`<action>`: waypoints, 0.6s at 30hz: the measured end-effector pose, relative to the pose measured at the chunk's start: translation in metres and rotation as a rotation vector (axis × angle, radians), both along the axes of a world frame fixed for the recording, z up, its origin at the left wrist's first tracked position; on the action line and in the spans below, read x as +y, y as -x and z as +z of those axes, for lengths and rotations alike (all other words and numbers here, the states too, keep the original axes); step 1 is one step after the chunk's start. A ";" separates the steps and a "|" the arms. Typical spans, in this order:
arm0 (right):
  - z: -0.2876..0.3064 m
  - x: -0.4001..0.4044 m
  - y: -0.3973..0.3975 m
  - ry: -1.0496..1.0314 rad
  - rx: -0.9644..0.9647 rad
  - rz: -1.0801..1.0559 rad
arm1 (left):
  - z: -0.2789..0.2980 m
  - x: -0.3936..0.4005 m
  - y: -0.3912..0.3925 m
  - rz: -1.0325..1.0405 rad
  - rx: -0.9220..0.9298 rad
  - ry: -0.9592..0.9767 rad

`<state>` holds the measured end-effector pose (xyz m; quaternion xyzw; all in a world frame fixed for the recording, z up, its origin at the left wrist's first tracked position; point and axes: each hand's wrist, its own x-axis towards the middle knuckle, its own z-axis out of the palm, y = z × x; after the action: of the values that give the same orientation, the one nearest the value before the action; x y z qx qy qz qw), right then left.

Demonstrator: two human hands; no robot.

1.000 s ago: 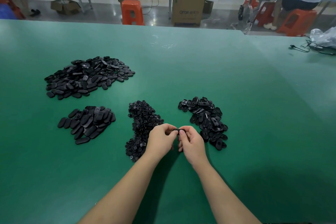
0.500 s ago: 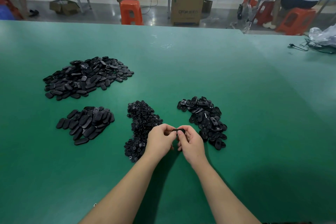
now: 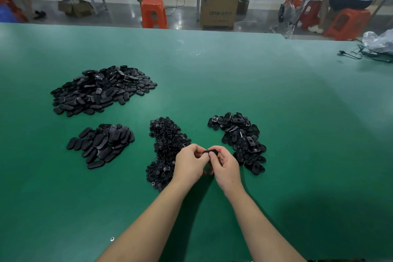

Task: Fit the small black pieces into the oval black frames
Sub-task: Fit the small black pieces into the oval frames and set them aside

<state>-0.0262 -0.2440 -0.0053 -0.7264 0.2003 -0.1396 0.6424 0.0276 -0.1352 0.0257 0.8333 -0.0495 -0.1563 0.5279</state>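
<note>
Green table, hands pinching oval frame

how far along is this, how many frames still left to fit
Probably done: two piles of oval parts at the left, though fit can't be confirmed. In hand: both hands, left and right, pinch one frame. Left: the frame pile and small-piece pile, too many to count.
</note>
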 end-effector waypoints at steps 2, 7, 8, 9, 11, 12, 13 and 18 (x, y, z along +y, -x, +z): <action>0.000 0.000 0.000 -0.020 -0.008 -0.015 | 0.001 0.000 0.000 -0.009 -0.028 -0.004; -0.001 0.000 0.000 -0.038 -0.026 -0.042 | 0.003 -0.001 -0.001 -0.085 -0.089 -0.055; -0.001 -0.001 0.000 -0.035 -0.027 -0.041 | 0.002 -0.001 -0.001 -0.096 -0.100 -0.070; -0.001 -0.001 0.000 -0.027 -0.027 -0.039 | 0.002 -0.001 -0.002 -0.105 -0.123 -0.094; -0.001 -0.001 0.000 -0.013 -0.026 -0.035 | 0.001 -0.001 -0.002 -0.115 -0.179 -0.146; -0.002 -0.001 0.000 -0.012 -0.024 -0.033 | 0.000 -0.001 -0.001 -0.114 -0.199 -0.157; -0.002 -0.001 0.001 -0.013 -0.022 -0.031 | -0.001 -0.001 -0.001 -0.111 -0.216 -0.164; -0.002 -0.001 -0.001 -0.004 -0.010 -0.032 | -0.005 0.001 0.000 -0.151 -0.395 -0.208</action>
<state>-0.0254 -0.2450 -0.0077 -0.7212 0.2091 -0.1530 0.6424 0.0275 -0.1343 0.0203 0.8916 -0.1977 -0.0335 0.4061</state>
